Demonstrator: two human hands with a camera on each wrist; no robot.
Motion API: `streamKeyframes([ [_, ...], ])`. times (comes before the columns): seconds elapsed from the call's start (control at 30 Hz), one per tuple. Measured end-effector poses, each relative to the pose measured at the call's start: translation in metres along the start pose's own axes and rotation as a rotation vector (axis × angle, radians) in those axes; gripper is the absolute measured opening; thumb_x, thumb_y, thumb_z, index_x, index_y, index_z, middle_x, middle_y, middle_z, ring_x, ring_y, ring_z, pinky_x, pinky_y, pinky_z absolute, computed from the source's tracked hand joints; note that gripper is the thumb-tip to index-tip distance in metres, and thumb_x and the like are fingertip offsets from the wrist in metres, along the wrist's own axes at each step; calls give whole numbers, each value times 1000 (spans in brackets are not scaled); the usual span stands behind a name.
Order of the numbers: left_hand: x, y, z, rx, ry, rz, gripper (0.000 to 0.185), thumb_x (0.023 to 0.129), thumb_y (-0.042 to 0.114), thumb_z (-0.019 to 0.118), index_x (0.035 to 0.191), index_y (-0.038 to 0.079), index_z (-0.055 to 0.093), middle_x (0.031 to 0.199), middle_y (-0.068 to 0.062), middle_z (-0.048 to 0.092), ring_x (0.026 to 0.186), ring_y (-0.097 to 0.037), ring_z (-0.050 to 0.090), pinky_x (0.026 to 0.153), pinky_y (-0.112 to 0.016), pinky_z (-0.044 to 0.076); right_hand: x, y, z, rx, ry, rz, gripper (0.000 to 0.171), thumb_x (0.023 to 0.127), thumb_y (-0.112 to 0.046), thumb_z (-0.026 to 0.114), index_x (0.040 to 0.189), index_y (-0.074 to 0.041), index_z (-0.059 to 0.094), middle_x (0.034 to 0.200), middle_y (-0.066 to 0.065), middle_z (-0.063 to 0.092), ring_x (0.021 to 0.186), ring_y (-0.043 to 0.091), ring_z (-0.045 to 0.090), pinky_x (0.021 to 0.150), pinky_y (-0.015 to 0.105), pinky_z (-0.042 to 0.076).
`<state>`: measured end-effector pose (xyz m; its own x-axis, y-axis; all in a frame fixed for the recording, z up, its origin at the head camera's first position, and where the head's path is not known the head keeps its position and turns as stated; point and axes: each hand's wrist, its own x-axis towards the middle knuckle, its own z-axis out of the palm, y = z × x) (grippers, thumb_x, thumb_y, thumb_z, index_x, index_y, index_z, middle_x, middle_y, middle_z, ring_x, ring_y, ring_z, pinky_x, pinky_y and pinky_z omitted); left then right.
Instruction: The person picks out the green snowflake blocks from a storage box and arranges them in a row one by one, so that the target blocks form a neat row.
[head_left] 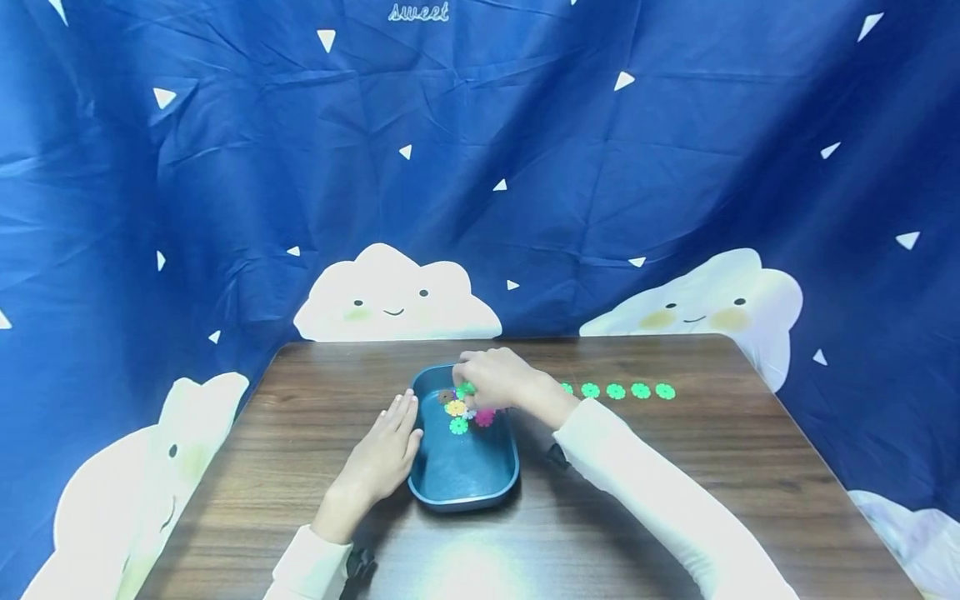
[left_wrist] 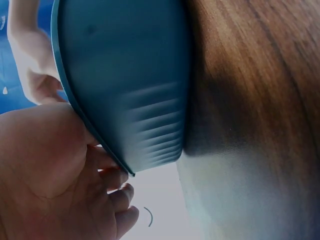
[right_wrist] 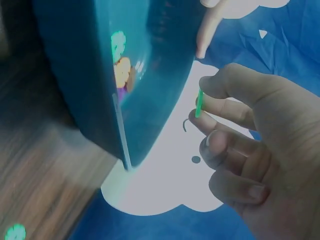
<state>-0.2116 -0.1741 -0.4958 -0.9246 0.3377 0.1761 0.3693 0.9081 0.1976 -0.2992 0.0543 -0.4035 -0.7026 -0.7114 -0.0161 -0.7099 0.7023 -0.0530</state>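
Observation:
A blue plastic tray [head_left: 459, 477] stands near the middle of the table. Inside it lie several small flower-shaped discs, among them a green one [head_left: 458, 426], a yellow-orange one [head_left: 455, 407], a pink one [head_left: 485, 417] and a brown one [head_left: 446, 397]. My left hand [head_left: 379, 457] rests along the tray's left rim with its fingers fairly straight. Over the tray's far part, my right hand [head_left: 497, 380] pinches a green flower-shaped disc [right_wrist: 199, 103] between thumb and fingers. The right wrist view has that disc edge-on, above the rim.
Right of the tray, several green flower-shaped discs [head_left: 616, 391] lie in a row on the wooden table [head_left: 675, 467], partly hidden by my right forearm. A blue curtain [head_left: 525, 125] with white clouds and triangles hangs behind the table's far edge.

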Motion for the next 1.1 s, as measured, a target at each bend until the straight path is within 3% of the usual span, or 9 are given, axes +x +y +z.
streamKeyframes([
  [0.3,0,1,0,-36,36,21,54,103,23,43,149,-5,35,158,-20,31,147,-37,30,118,-54,31,-29,22,-9,-6,36,67,28,85,-36,72,110,-24,69,100,-7,60,74,11,55,64,28,49],
  [0.53,0,2,-1,-30,23,14,55,104,24,42,150,-5,32,159,-19,29,147,-37,30,118,-54,31,-53,40,-12,34,108,104,33,83,-33,69,115,-22,69,103,-7,61,82,11,57,69,29,51],
  [0.8,0,2,0,-39,7,-1,56,105,27,40,152,-3,30,161,-17,27,149,-33,26,120,-52,29,-79,59,-15,70,177,184,26,82,-33,70,106,-25,70,95,-6,61,71,11,53,59,29,46],
  [1.1,-1,1,1,-42,0,-11,57,105,28,40,152,-2,29,161,-16,26,150,-32,24,120,-53,29,-111,81,-13,58,230,228,25,83,-35,72,106,-25,70,89,-8,57,68,7,52,61,27,45],
])
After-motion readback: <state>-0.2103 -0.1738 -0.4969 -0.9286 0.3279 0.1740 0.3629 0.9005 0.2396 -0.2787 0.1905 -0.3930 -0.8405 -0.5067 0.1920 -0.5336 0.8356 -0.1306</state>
